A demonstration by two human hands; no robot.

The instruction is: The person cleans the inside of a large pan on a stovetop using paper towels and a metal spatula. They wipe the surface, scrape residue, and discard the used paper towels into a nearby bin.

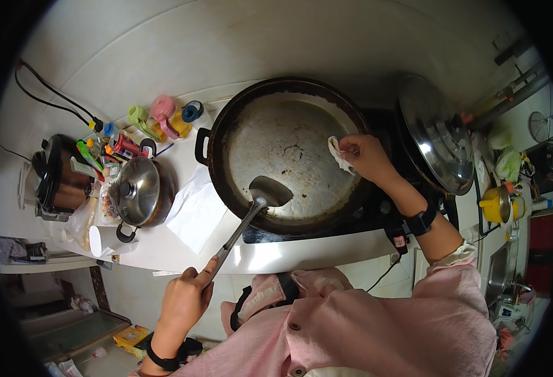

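A large dark-rimmed wok (295, 151) sits on the black stove, its worn metal inside marked with brown specks and a little liquid near the rim. My left hand (187, 294) grips the handle of a metal wok spatula (271, 191), whose blade lies at the wok's near left inside edge. Over the right side of the wok, my right hand (363, 155) pinches a crumpled white paper towel or cloth (340, 154) between thumb and fingers.
White paper sheets (198, 205) lie left of the wok, beside a lidded steel pot (140, 191). Colourful-lidded bottles (163, 115) stand by the wall, an electric cooker (64, 174) farther left. A large steel lid (439, 136) leans at the right, near a yellow pan (495, 204).
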